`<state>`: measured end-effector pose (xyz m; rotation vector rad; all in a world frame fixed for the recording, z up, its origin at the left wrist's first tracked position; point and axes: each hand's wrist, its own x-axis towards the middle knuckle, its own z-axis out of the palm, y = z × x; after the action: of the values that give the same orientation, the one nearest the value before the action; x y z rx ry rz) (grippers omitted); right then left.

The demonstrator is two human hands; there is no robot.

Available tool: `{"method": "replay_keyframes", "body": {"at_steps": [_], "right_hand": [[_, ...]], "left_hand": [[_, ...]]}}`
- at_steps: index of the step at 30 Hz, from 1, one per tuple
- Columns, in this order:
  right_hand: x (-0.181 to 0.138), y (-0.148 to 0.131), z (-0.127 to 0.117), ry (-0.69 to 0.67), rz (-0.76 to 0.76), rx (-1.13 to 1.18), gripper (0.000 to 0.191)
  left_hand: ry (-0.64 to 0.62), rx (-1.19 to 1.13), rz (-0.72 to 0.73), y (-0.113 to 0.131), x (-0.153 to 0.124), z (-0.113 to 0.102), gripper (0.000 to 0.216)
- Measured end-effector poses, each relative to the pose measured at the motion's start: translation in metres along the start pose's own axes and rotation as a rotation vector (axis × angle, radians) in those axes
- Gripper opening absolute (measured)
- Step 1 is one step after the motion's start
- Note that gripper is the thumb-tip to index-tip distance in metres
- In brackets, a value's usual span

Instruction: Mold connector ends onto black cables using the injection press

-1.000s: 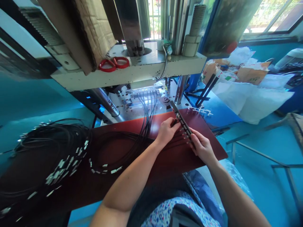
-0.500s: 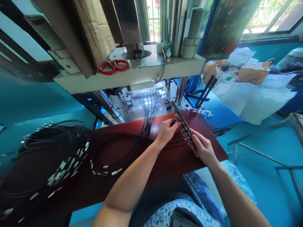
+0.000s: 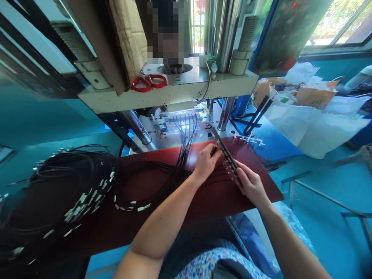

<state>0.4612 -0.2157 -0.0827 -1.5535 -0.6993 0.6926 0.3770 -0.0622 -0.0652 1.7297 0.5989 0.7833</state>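
Observation:
My right hand [image 3: 248, 181] is closed around the near end of a narrow dark slotted metal bar [image 3: 226, 152], which is tilted above the red-brown board. Along the bar's left side sit several small metal cable ends, their black cables [image 3: 210, 176] trailing left. My left hand [image 3: 207, 161] is closed in a pinch at the bar's upper left side, on a black cable with a metal end; the fingertips partly hide it. Beyond the hands, several cables [image 3: 183, 145] run from a clear-looking mould block [image 3: 183, 121] on the press bed down to the board.
A large coil of black cables [image 3: 72, 166] with silver ends lies on the left of the board [image 3: 162, 224]. Red-handled scissors [image 3: 149, 82] rest on the press plate [image 3: 186, 95]. Black-handled pliers [image 3: 255, 116] and a white branched plastic piece [image 3: 250, 139] lie to the right.
The view has shifted slightly, so the scene sits a little further right. Both hands keep their hold at the bar; the left fingers have moved slightly against its side.

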Motion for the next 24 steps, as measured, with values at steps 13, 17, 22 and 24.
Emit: {"method": "replay_keyframes", "body": {"at_steps": [13,17,22,24], "right_hand": [[-0.003,0.001,-0.001,0.098,0.077,0.136,0.058],[-0.003,0.001,-0.001,0.092,0.073,0.136,0.057],[-0.003,0.000,0.000,0.094,0.087,0.130,0.058],[-0.003,0.000,0.000,0.096,0.084,0.128,0.057]], "left_hand": [[0.129,-0.125,0.062,0.023,-0.007,0.000,0.014],[0.098,-0.219,0.006,0.025,-0.007,-0.001,0.015],[-0.046,-0.540,-0.154,0.024,-0.004,-0.006,0.022],[-0.104,-0.642,-0.190,0.022,-0.002,-0.009,0.025]]}}
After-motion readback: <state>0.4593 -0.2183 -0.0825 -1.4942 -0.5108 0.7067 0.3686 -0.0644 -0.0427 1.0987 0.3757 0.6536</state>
